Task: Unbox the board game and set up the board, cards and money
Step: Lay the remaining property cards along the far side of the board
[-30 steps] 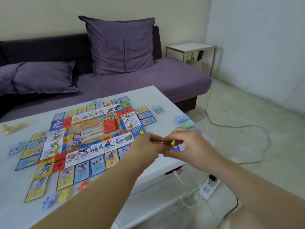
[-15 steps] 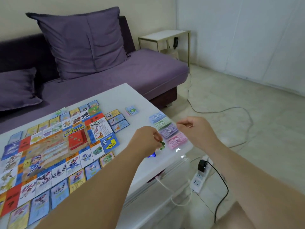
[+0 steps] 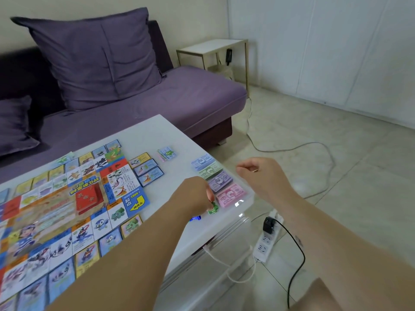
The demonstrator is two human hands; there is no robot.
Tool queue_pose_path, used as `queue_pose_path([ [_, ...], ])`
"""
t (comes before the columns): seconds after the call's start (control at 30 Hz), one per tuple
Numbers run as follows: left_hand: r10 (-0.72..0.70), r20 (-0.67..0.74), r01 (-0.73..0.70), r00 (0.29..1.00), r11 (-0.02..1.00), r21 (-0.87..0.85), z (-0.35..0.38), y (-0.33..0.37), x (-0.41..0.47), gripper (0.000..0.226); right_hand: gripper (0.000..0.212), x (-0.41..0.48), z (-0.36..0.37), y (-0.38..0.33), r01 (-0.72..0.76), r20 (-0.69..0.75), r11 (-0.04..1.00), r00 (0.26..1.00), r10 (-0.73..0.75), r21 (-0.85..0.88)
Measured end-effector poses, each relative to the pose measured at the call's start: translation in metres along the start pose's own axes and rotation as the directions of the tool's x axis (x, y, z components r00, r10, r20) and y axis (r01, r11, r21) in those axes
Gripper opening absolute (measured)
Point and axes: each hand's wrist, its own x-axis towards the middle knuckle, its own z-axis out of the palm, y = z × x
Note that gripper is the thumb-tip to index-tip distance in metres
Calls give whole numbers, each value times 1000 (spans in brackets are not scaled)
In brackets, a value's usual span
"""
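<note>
The game board (image 3: pixel 56 205) lies flat on the white table (image 3: pixel 157 129), ringed by property cards (image 3: pixel 148 168), with a red card deck (image 3: pixel 88 198) in its middle. Several money stacks sit at the table's right edge: blue (image 3: pixel 201 161), green (image 3: pixel 211 171), purple (image 3: pixel 220 181), pink (image 3: pixel 230 195). My left hand (image 3: pixel 195 196) pinches a green game piece (image 3: pixel 213 208) just left of the pink stack. A blue piece (image 3: pixel 195 218) lies on the table below it. My right hand (image 3: pixel 260 176) hovers past the table edge, fingers curled on a small yellowish sliver.
A small card stack (image 3: pixel 167 153) lies apart near the far edge. A purple sofa (image 3: pixel 190 102) with cushions stands behind the table, and a side table (image 3: pixel 213 47) beside it. On the floor lie a power strip (image 3: pixel 266 243) and cables (image 3: pixel 296 250).
My hands, joined a second ago over the pieces, have pulled apart. The left keeps the green piece low by the money; the right has moved off to the right. The view swung right.
</note>
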Motion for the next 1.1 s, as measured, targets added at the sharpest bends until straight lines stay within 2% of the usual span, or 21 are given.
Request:
queue_pose_path([
  [0.07, -5, -7, 5, 1000, 1000, 15, 2, 0, 2, 11, 16, 0, -1, 0, 2, -4, 1000, 1000, -2, -1],
  [0.23, -16, -95, 15, 995, 1000, -2, 1, -2, -1, 25, 16, -2, 4, -9, 54, -23, 998, 998, -54, 8],
  [0.47, -98, -355, 25, 930, 978, -205, -22, -34, -52, 19, 18, -19, 41, -46, 153, 53, 988, 987, -155, 33],
  [0.6, -175, -441, 32, 880, 949, -312, -27, -79, -110, 19, 13, -42, 75, -72, 258, 145, 966, 955, -258, 18],
  [0.73, -301, -476, 116, 826, 918, -379, -32, -137, -169, 19, 9, -75, 110, -97, 396, 297, 918, 878, -376, -9],
  [0.83, -403, -510, 186, 760, 887, -423, -31, -178, -211, 15, 11, -101, 135, -112, 456, 409, 890, 814, -413, -8],
  [0.97, -539, -500, 292, 678, 821, -490, -18, -217, -251, 17, 13, -133, 174, -128, 544, 541, 839, 699, -468, 23],
  [1.1, -607, -489, 353, 626, 780, -517, 1, -241, -278, 22, 20, -157, 209, -139, 660, 660, 751, 572, -486, -18],
])
